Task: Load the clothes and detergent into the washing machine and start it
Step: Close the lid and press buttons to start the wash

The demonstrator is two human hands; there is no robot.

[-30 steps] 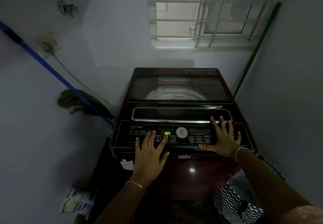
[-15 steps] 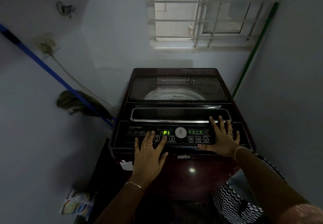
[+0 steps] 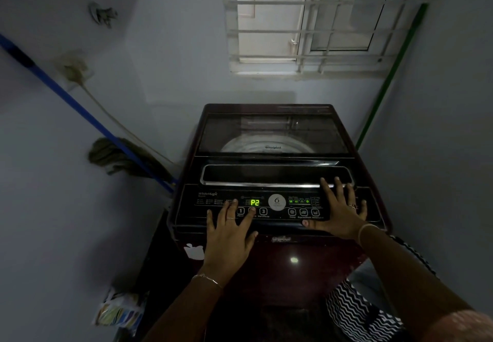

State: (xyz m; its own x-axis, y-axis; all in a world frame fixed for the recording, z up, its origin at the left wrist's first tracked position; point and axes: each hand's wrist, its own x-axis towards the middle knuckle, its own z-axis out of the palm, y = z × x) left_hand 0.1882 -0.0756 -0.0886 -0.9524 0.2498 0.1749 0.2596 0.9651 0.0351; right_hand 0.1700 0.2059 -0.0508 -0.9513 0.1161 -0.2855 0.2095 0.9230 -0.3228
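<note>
Left hand (image 3: 229, 235): fingers straight and spread, flat on control panel (image 3: 192, 208), one fingertip at the button between 1 and 3. Right hand (image 3: 338, 213): splayed flat on the panel's right end, gripping nothing. Display (image 3: 255, 202): green "P2". Washing machine (image 3: 293, 280): glass lid (image 3: 272, 133) closed. Mop (image 3: 120, 157) at left; barred window (image 3: 306, 32) behind.

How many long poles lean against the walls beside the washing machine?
2. A blue pole slants along the left wall down to the washing machine. A green pole stands in the right corner beside the window. Others may be hidden behind the machine.
</note>
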